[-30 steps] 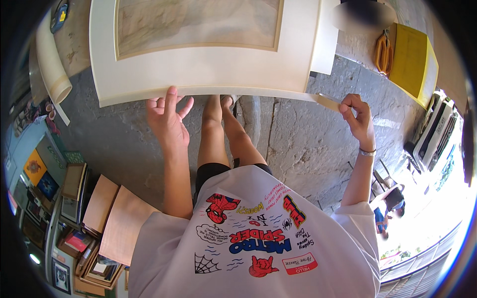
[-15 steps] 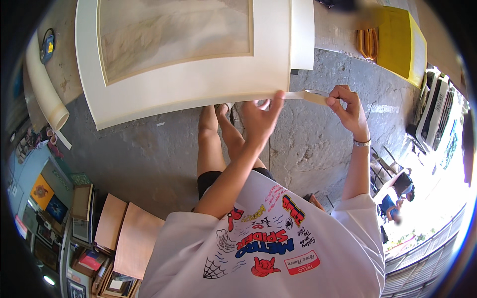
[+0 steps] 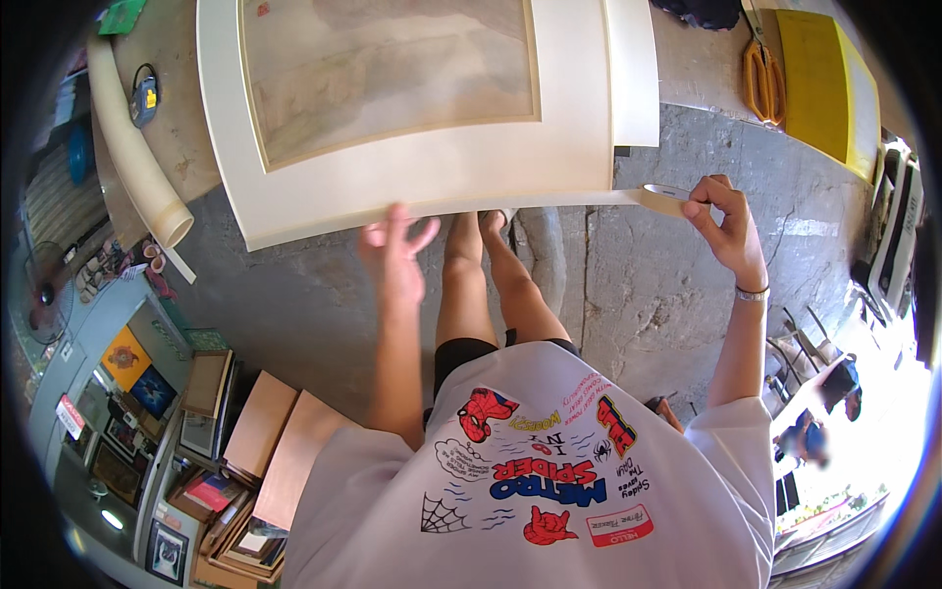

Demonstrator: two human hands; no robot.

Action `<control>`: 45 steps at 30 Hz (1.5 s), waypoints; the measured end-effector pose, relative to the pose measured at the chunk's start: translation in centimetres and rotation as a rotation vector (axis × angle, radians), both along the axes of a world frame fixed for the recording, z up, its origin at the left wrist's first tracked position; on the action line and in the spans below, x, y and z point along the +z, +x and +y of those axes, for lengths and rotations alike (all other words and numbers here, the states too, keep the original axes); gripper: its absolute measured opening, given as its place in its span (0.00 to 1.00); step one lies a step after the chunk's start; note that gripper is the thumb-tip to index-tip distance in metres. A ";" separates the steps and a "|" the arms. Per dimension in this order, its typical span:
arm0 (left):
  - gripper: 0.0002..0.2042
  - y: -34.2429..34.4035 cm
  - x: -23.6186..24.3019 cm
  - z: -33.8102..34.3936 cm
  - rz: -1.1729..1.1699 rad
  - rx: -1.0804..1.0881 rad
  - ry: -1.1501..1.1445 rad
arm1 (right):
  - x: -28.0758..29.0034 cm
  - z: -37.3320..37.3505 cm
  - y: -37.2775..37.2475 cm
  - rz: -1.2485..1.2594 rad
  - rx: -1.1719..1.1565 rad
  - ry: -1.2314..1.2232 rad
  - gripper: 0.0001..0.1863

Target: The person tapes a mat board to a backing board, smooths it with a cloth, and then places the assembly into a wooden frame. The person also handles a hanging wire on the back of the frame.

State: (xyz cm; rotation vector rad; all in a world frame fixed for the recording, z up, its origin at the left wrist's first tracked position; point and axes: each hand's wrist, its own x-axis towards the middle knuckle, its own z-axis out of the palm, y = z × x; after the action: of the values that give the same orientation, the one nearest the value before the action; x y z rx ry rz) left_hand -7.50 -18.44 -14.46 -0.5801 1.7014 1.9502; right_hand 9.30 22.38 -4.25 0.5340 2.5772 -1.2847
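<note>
Nearest the camera: the person's white printed T-shirt [image 3: 549,491] and bare legs [image 3: 486,285], standing on a grey concrete floor [image 3: 648,294].

Low left, near: stacks of picture frames [image 3: 211,412] and brown boards [image 3: 270,442] on the floor.

Left hand [image 3: 394,257]: blurred, fingers spread open, holding nothing. Fingertips lie at the near edge of the cream mat board [image 3: 412,177], about its middle; whether they actually touch it cannot be told.

Right hand [image 3: 728,228]: raised right of the board's near right corner, fingers closed around a roll of beige masking tape [image 3: 667,199]. A drawn-out strip of tape [image 3: 589,199] runs left from the roll along the board's near edge. A metal bracelet [image 3: 752,292] sits on that wrist.

Mat board: large, cream, lying flat on a workbench [image 3: 186,128], its near edge overhanging toward the person. Its window shows a pale, faded picture [image 3: 392,69]. A second cream strip [image 3: 633,69] lies along its right side.

Farther left: a rolled cream sheet [image 3: 132,147] lying on the bench; beside it a small tape measure [image 3: 145,95].

Far right: orange-handled scissors [image 3: 760,79] just beside a yellow pad [image 3: 819,79].
</note>
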 end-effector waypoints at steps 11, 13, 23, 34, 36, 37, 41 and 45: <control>0.34 -10.7 0.3 -17.5 0.072 0.121 -0.077 | -0.1 -0.5 0.0 -0.018 -0.033 0.010 0.14; 0.34 -11.9 -0.1 -20.3 0.050 0.273 -0.018 | -0.4 -0.6 -0.1 0.012 -0.023 0.026 0.13; 0.13 -4.7 11.4 4.4 1.006 -0.613 -0.372 | -1.7 -1.1 1.0 0.269 -0.130 0.023 0.18; 0.18 -2.7 10.1 28.2 1.003 -2.087 -0.154 | -4.5 -2.8 0.9 0.501 -0.348 -0.053 0.21; 0.15 -3.4 9.2 28.7 0.890 -2.119 -0.121 | -4.2 -2.5 0.4 0.530 -0.375 -0.042 0.18; 0.14 -3.7 9.3 29.0 0.897 -2.146 -0.109 | -3.3 -2.1 -0.3 0.569 -0.403 -0.011 0.16; 0.14 -4.6 9.1 30.1 0.787 -2.237 -0.062 | -2.3 2.4 -4.8 0.447 -0.723 0.277 0.09; 0.14 -4.7 8.0 30.9 0.624 -2.286 0.022 | -6.5 7.9 -10.1 0.353 -0.784 0.893 0.15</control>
State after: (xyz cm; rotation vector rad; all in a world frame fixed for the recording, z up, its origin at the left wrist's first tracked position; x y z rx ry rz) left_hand -12.17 12.41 -6.44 1.5255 1.1154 0.2551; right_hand -0.84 30.25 -10.78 1.7275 3.3084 -0.2256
